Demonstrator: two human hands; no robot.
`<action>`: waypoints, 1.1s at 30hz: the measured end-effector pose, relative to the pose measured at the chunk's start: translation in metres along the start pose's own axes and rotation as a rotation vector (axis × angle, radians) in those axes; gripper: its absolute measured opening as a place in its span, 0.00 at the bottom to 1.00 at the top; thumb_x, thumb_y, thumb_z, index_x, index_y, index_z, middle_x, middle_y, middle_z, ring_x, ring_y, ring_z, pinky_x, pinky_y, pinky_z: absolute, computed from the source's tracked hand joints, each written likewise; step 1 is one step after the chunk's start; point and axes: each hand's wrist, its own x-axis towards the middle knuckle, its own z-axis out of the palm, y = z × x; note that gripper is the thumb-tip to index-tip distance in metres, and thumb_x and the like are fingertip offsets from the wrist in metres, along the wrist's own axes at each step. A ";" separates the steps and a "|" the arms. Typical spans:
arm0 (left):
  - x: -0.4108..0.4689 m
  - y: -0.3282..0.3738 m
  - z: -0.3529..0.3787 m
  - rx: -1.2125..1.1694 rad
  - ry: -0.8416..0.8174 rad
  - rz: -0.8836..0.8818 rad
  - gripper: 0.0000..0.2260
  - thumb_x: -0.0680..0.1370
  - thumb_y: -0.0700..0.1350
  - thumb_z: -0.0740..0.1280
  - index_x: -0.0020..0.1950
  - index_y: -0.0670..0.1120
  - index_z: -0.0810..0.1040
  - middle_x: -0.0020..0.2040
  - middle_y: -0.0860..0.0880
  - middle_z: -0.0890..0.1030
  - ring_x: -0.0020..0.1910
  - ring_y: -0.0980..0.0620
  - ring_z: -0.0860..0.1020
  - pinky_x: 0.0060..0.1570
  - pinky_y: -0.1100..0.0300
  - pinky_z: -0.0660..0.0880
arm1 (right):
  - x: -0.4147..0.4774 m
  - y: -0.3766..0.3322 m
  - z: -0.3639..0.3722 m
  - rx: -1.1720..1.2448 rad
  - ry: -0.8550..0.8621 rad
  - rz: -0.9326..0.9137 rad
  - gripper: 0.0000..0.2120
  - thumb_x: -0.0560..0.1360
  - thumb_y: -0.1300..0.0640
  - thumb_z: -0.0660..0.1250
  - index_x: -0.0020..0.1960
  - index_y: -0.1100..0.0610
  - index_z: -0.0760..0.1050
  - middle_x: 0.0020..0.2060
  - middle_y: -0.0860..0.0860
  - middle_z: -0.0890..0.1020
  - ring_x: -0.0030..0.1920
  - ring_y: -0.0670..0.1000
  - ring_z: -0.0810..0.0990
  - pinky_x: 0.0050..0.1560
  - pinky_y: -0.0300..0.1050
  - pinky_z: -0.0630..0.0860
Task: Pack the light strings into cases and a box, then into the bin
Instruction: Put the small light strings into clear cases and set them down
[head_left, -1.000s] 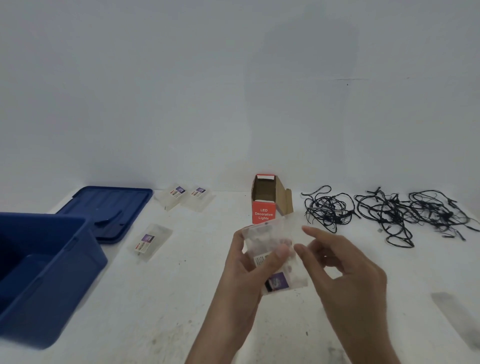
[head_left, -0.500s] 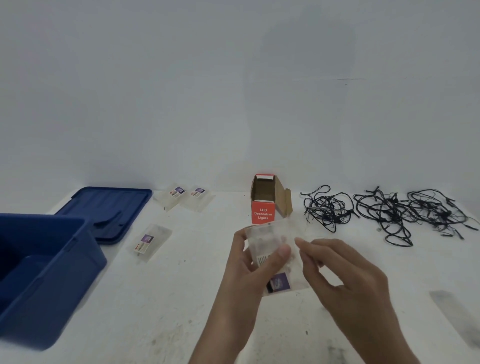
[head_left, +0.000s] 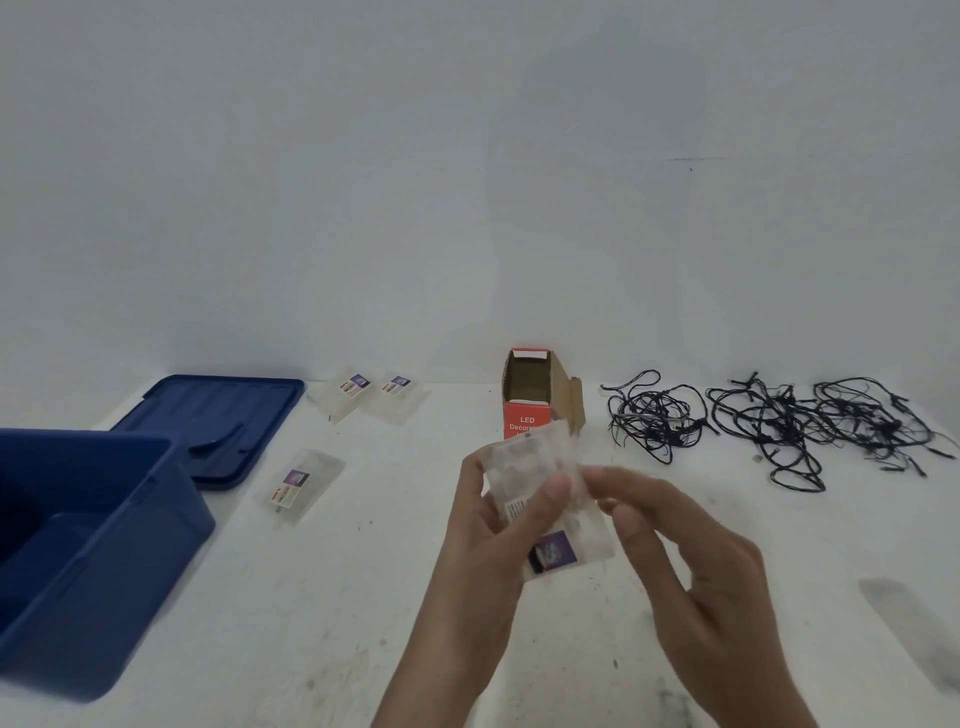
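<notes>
My left hand (head_left: 485, 540) holds a clear plastic case (head_left: 550, 499) with a purple label, raised above the table's middle. My right hand (head_left: 680, 561) pinches the case's right edge with thumb and fingertips. Behind the case stands an open red and brown cardboard box (head_left: 540, 395) marked LED Decorative Lights. Black light strings lie tangled at the right: one bundle (head_left: 654, 415) near the box, a larger tangle (head_left: 831, 426) further right. Three more clear cases lie on the table: one (head_left: 301, 486) near the bin, two (head_left: 349, 391) (head_left: 397, 395) at the back.
A blue bin (head_left: 98, 540) stands open at the left edge, its blue lid (head_left: 213, 421) lying flat behind it. The white table (head_left: 322, 623) meets a plain white wall at the back. A grey smear (head_left: 909, 634) marks the table at the right.
My right hand has closed in from the right and now pinches the case's edge. The case has stayed in my left hand at about the same place.
</notes>
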 end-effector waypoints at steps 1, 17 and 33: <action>0.000 0.000 0.000 -0.006 0.004 0.002 0.22 0.66 0.46 0.69 0.59 0.45 0.72 0.49 0.43 0.84 0.46 0.46 0.83 0.45 0.52 0.80 | 0.000 -0.002 0.001 0.030 0.005 0.028 0.14 0.77 0.51 0.58 0.61 0.49 0.73 0.50 0.40 0.83 0.51 0.39 0.81 0.50 0.28 0.74; -0.002 -0.002 -0.005 0.036 0.003 -0.041 0.23 0.65 0.47 0.74 0.58 0.47 0.72 0.51 0.46 0.84 0.48 0.45 0.83 0.45 0.52 0.81 | 0.001 0.016 0.009 -0.219 0.129 0.081 0.16 0.69 0.52 0.70 0.55 0.56 0.81 0.33 0.47 0.79 0.35 0.44 0.76 0.39 0.25 0.71; 0.000 -0.004 -0.002 0.084 0.040 -0.015 0.23 0.63 0.48 0.72 0.56 0.47 0.71 0.51 0.45 0.83 0.47 0.46 0.83 0.41 0.54 0.81 | -0.001 0.020 0.003 -0.538 0.114 -0.201 0.11 0.73 0.60 0.64 0.49 0.64 0.82 0.34 0.52 0.79 0.34 0.51 0.75 0.36 0.39 0.72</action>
